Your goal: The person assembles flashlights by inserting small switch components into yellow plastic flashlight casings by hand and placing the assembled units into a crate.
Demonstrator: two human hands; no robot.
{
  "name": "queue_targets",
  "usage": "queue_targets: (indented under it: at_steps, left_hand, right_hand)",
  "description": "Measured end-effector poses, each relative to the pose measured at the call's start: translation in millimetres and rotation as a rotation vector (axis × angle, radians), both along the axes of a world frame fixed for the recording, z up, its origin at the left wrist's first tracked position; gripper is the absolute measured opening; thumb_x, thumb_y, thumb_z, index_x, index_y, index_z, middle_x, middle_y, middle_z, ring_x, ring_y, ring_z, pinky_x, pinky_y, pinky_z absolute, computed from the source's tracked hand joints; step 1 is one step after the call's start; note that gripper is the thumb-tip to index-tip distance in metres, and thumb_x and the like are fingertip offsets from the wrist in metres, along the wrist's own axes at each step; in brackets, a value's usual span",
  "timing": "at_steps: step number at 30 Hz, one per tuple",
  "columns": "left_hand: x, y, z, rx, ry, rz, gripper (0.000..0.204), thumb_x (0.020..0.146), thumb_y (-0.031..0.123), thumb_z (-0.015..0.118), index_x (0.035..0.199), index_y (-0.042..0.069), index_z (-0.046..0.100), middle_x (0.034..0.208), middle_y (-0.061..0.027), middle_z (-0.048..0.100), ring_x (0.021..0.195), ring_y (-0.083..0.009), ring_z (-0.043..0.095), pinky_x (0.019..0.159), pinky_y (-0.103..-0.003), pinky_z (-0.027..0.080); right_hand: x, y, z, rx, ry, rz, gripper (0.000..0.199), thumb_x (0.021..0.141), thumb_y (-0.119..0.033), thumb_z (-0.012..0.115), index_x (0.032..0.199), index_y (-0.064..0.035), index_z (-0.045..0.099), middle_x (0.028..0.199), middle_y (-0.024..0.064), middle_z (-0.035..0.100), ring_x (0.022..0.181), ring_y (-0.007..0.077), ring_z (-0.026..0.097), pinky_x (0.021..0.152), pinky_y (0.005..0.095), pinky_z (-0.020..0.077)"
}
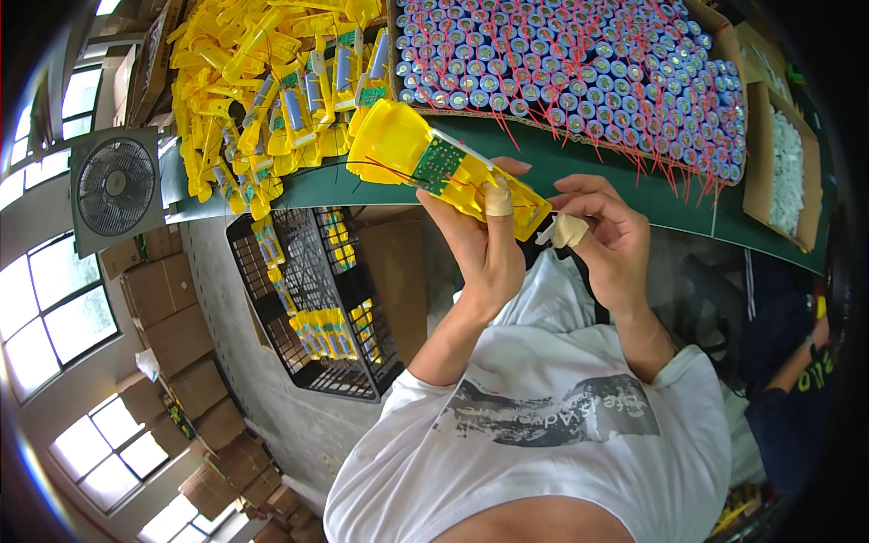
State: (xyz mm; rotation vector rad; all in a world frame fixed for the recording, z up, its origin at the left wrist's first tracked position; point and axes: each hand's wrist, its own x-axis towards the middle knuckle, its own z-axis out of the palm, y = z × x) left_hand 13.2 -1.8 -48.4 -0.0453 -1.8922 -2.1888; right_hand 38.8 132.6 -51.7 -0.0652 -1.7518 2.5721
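Head view: left hand (486, 249) holds yellow casing (396, 143).

Printed lettering on two shirts
A white shirt (543, 475) carries large pale lettering on a dark grey, rough-edged patch (543, 423) across the chest, standing upside down in this view, with smaller print beside it. Near the right edge, another person's dark shirt (780, 434) bears yellow-green letters, turned sideways and only partly visible.

casing (389, 145) was yellow, its circuit board (439, 163) green with pale dots, battery cells (570, 81) were blue, wires (508, 134) red, tabletop (679, 204) dark green, shirt (543, 475) white with a grey print (534, 421)
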Motion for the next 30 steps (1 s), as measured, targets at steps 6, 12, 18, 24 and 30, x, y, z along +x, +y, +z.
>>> queue_targets:
  at_steps: [6, 12, 18, 24, 30]
  left_hand:
    - [8, 16, 4, -0.006, 0.038, 0.041, 0.046, 0.105, 0.014, 0.045, 0.14, 0.01, 0.015, 0.112, -0.0241, 0.062, 0.086, -0.0275, 0.07, 0.075, -0.036, 0.058]
    - [24, 22, -2, -0.059, 0.056, 0.046, 0.048, 0.107, 0.018, 0.042, 0.142, 0.01, 0.011, 0.119, -0.0269, 0.058, 0.091, -0.0351, 0.071, 0.074, -0.04, 0.06]
    - [43, 42, -2, 0.166, 0.091, -0.115, 0.037, 0.106, 0.018, 0.042, 0.138, 0.009, 0.025, 0.114, -0.0214, 0.058, 0.094, -0.0303, 0.067, 0.073, -0.043, 0.06]
    - [59, 35, -13, 0.376, -0.05, -0.166, 0.026, 0.106, 0.021, 0.041, 0.129, 0.01, 0.035, 0.103, -0.0116, 0.054, 0.081, -0.0226, 0.061, 0.067, -0.04, 0.056]
    - [81, 17, -13, 0.46, -0.149, -0.084, 0.022, 0.105, 0.027, 0.038, 0.121, 0.011, 0.041, 0.101, -0.0083, 0.054, 0.078, -0.0204, 0.059, 0.05, -0.035, 0.051]
  right_hand:
    - [6, -10, -15, 0.125, 0.018, -0.126, 0.009, 0.087, 0.001, 0.07, 0.095, 0.005, 0.067, 0.112, 0.0128, 0.064, 0.095, 0.0147, 0.067, 0.082, 0.027, 0.0558]
    - [16, 2, -13, -0.074, -0.093, 0.07, 0.008, 0.088, 0.002, 0.069, 0.093, 0.0038, 0.063, 0.106, 0.0139, 0.069, 0.091, 0.015, 0.069, 0.083, 0.0264, 0.0558]
    - [32, 24, -32, -0.408, -0.115, 0.195, 0.012, 0.086, 0.006, 0.069, 0.092, 0.0023, 0.06, 0.104, 0.0124, 0.069, 0.091, 0.012, 0.068, 0.083, 0.025, 0.056]
    - [51, 36, -53, -0.336, -0.06, 0.21, 0.01, 0.087, 0.002, 0.069, 0.092, -0.0012, 0.061, 0.088, 0.0038, 0.067, 0.086, 0.0099, 0.069, 0.074, 0.024, 0.056]
    - [50, 42, -84, 0.652, -0.102, 0.418, 0.021, 0.087, -0.021, 0.071, 0.083, 0.0003, 0.07, 0.077, 0.0156, 0.072, 0.071, 0.0255, 0.072, 0.066, 0.0321, 0.0557]
